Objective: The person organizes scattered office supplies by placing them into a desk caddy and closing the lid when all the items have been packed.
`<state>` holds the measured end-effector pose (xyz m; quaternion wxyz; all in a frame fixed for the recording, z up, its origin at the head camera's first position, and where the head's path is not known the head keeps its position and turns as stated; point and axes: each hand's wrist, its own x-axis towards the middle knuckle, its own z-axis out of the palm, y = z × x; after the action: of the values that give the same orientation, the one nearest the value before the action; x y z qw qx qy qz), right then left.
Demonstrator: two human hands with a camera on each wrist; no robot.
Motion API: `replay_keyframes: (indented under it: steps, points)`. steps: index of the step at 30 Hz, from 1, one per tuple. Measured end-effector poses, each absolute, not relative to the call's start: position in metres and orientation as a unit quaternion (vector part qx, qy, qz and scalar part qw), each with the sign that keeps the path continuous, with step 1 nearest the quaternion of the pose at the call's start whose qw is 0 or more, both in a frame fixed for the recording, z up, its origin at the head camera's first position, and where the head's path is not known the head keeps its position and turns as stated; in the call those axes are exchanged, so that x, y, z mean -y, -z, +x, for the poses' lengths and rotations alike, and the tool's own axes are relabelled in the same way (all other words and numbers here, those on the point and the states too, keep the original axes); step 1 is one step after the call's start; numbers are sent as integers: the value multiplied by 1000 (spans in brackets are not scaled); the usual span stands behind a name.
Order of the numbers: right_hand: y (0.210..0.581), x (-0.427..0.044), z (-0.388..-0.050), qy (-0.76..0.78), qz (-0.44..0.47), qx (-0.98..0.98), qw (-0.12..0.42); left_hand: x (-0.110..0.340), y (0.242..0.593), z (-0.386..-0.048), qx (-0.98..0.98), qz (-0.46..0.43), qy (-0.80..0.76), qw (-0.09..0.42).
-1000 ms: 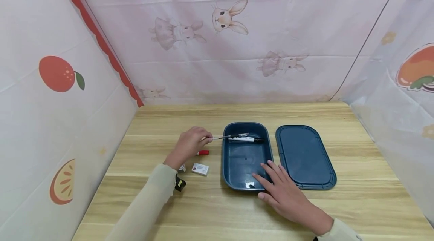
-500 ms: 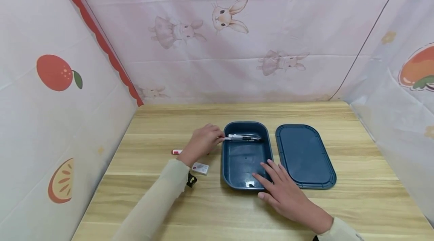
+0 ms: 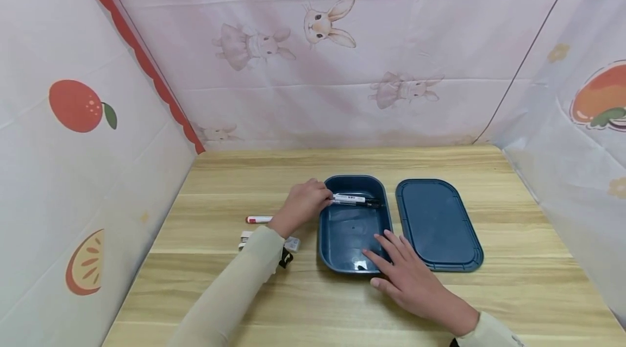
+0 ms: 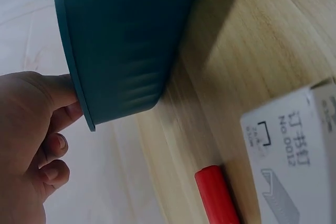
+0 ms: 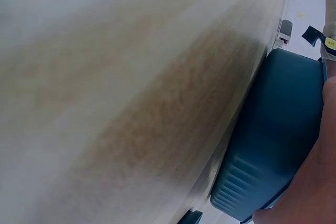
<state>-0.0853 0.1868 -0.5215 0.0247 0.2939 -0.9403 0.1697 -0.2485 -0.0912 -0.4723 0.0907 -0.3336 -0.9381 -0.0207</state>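
Blue box (image 3: 342, 244), left hand (image 3: 304, 203) over rim (image 4: 65, 30), grip unclear, right hand (image 3: 406, 279), fingers (image 3: 382, 264) spread

Right hand (image 5: 311, 179) at blue box (image 5: 270, 132)

A screened-off desk (image 3: 548, 292); whether home or office, unclear.
Creased rabbit-print sheet (image 3: 293, 105) across the frame's top, left fruit sheet (image 3: 29, 184) and right fruit sheet (image 3: 577, 162) closing the sides.

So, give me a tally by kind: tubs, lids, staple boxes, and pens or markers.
Tub: 1
Lid: 1
Staple box: 1
Pens or markers: 3 (white marker, clear pen, red-capped marker)
Total: 6
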Motion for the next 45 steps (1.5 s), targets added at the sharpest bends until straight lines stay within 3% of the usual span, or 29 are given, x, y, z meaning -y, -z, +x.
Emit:
replay_keyframes:
  steps: [29,45]
  points:
    - [521,-188,-86,-161,300,940,29,71,472,-252,951,-302,-38,52]
    - [523,-188,-86,-151,299,942,30,77,465,-240,952,-293,-6,84]
